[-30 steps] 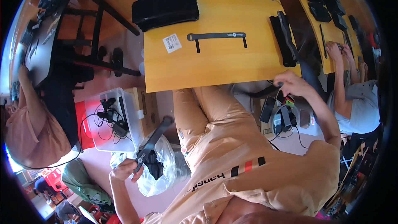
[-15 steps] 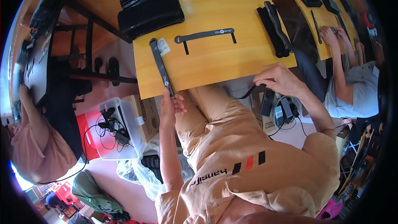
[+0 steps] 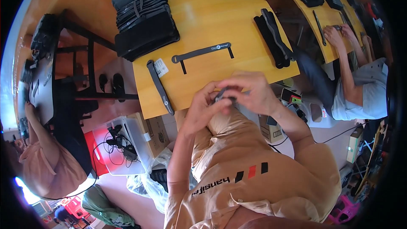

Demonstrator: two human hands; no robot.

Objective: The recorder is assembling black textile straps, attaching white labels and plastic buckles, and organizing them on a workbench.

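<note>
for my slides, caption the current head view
Left hand and right hand hold a partly hidden dark item at a yellow wooden table; a long flat grey strap lies at left.

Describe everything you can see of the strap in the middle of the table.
The strap lies on the yellow table, slanting up to the right. It is dark grey, narrow, seemingly fabric, with a holed left end and pale print near the right. Two black strips extend below it, apparently touching; nothing holds it.

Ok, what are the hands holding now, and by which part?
A dark strap-like piece, held between the left hand and right hand; the hands hide most of it, so which part cannot be told.
</note>
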